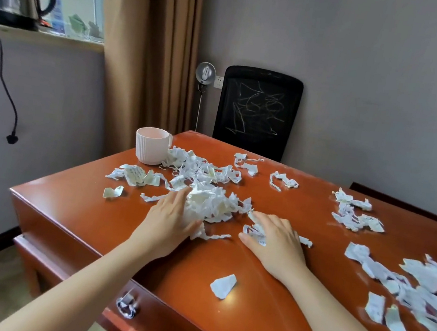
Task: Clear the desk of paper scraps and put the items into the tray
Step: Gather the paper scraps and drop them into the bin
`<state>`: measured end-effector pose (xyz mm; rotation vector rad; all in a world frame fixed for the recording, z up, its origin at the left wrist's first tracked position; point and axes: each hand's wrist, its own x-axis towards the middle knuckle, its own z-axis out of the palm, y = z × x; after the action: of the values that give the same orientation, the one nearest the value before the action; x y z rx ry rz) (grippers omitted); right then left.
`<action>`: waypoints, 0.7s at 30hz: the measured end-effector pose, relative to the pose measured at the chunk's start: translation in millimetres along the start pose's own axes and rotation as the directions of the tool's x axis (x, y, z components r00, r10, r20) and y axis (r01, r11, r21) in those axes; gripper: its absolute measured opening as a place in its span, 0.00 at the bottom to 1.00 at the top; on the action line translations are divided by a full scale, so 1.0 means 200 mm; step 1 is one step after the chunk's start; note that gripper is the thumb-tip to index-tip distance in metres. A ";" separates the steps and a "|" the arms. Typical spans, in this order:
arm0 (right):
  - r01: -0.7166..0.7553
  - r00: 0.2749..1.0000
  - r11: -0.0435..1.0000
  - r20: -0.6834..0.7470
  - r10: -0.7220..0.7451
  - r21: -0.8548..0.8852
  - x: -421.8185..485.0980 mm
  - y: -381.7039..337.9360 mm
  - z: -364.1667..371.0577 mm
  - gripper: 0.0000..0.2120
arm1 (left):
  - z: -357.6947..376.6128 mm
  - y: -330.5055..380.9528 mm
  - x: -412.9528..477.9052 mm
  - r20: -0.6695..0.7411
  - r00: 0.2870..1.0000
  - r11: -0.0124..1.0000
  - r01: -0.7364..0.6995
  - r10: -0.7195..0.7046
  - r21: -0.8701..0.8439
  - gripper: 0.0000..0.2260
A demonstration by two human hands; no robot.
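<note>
The glossy reddish-brown wooden surface (72, 201) lies bare along its left edge and across the near middle, save one lone white paper scrap (223, 285) there. A white ribbed mug (152, 145) blocks the far left corner, right against the central heap of torn white paper (208, 192). A bare lane separates that heap from the scattered white scraps on the right (418, 291).

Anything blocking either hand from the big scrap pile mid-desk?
Nothing visible. The left hand touches the pile; the right hand rests on scraps just beside it. The mug stands beyond the pile.
</note>
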<state>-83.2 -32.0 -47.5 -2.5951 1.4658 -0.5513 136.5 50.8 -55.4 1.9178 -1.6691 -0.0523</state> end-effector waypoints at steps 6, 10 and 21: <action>0.059 0.996 0.998 -0.068 -0.059 0.002 0.07 0.00 0.03 0.20 | 0.02 -0.02 0.07 -0.054 0.999 0.999 -0.011 0.009 -0.033 0.28; 0.043 0.996 0.998 -0.076 -0.040 0.037 0.10 0.02 0.04 0.24 | 0.02 -0.03 0.10 -0.139 0.990 0.993 0.050 -0.035 0.109 0.32; 0.103 0.990 0.995 -0.093 -0.101 0.013 0.12 0.03 0.04 0.06 | 0.05 -0.04 0.12 -0.034 0.998 0.965 -0.044 0.054 0.257 0.17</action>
<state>-73.3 -55.7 -51.1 -2.6760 1.3518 -0.7019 144.6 25.7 -59.8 2.0472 -1.7658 0.2319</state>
